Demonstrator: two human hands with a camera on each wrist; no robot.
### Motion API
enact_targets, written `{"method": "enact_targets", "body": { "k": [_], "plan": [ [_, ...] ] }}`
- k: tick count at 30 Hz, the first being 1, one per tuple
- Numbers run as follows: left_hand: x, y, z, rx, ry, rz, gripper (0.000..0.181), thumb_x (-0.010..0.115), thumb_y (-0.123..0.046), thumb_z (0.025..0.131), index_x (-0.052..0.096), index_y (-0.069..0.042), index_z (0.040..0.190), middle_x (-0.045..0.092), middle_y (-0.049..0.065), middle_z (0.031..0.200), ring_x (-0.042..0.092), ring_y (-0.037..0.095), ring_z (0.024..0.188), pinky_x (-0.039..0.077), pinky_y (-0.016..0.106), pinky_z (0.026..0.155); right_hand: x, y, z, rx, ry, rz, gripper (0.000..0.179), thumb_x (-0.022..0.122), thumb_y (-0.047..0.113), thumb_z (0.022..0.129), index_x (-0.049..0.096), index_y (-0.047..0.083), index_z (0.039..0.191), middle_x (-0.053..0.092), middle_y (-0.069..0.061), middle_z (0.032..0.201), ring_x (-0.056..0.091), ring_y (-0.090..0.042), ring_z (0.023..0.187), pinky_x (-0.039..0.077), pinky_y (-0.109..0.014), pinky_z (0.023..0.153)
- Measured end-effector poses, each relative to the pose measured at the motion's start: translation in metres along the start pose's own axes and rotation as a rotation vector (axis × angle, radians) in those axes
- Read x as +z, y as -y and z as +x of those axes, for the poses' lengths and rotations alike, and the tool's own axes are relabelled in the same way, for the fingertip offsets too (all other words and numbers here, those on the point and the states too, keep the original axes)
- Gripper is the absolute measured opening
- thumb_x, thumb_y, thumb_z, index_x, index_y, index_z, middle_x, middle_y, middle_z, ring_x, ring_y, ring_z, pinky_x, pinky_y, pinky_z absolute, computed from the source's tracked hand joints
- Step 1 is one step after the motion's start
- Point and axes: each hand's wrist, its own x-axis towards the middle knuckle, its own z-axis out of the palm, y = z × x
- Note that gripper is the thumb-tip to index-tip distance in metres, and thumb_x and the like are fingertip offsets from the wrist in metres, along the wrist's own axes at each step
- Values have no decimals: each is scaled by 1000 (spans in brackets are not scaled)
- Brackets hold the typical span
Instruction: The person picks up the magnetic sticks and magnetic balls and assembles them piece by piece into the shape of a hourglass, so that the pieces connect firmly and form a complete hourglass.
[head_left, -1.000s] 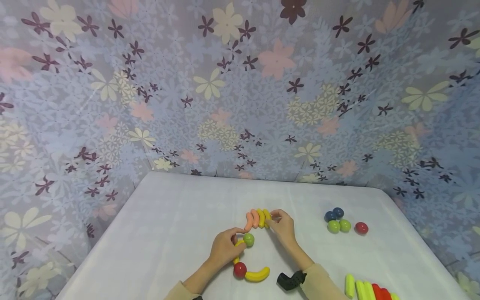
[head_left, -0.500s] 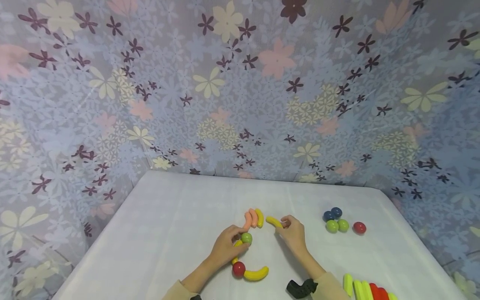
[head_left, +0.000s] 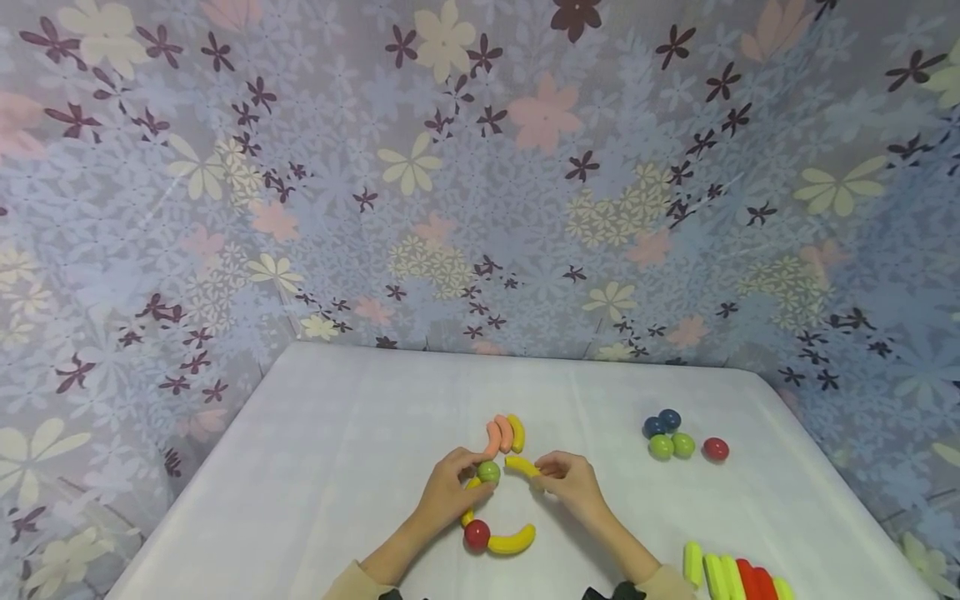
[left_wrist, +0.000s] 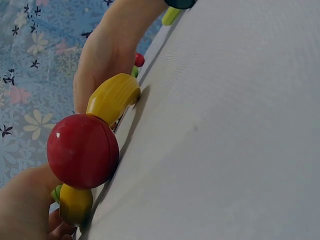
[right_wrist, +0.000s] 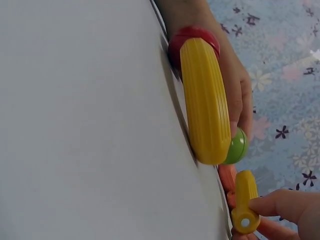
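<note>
In the head view, my left hand (head_left: 444,493) holds a green ball (head_left: 488,472) between thumb and fingers. A yellow toy banana (head_left: 468,512), partly hidden by that hand, runs from the green ball to a red ball (head_left: 477,535). Another yellow toy banana (head_left: 512,542) extends rightward from the red ball. My right hand (head_left: 577,486) pinches a third toy banana (head_left: 521,465), its free end pointing at the green ball with a small gap between. The right wrist view shows a pale round dot on the end of this held banana (right_wrist: 245,197).
Two salmon curved pieces (head_left: 503,433) and a yellow one (head_left: 516,432) lie just behind the hands. At right are blue balls (head_left: 654,427), green balls (head_left: 682,445) and a red ball (head_left: 716,450). Yellow-green sticks (head_left: 693,564) and red sticks (head_left: 753,578) lie front right.
My right hand has taken a yellow toy banana from the row's right end, turned it and brought it forward and left toward the green ball. The left hand has stayed around the ball.
</note>
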Motion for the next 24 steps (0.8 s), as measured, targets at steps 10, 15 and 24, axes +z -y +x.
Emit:
{"method": "enact_targets", "body": {
  "k": [10, 15, 24],
  "plan": [
    [-1, -2, 0, 5, 15, 9, 41, 76, -27, 78, 68, -10, 114, 62, -2, 95, 58, 14, 88, 50, 23, 80, 8, 0, 0, -2, 17, -36, 18, 76, 3, 71, 71, 1, 88, 69, -7, 78, 57, -10, 69, 47, -19, 62],
    [-1, -3, 0, 7, 14, 24, 40, 76, -26, 78, 68, -9, 113, 61, -2, 94, 56, 13, 86, 50, 22, 78, 9, 0, 1, 11, 15, -41, 18, 76, 3, 72, 71, 1, 89, 70, -6, 80, 59, -12, 71, 47, -19, 64],
    [-1, -4, -1, 16, 9, 85, 34, 77, -26, 74, 68, -13, 104, 60, -4, 92, 51, 6, 82, 47, 20, 75, -16, -4, 8, 10, -64, -48, 14, 69, 4, 82, 69, 0, 95, 71, -11, 88, 61, -11, 74, 49, -19, 62]
  ]
}}
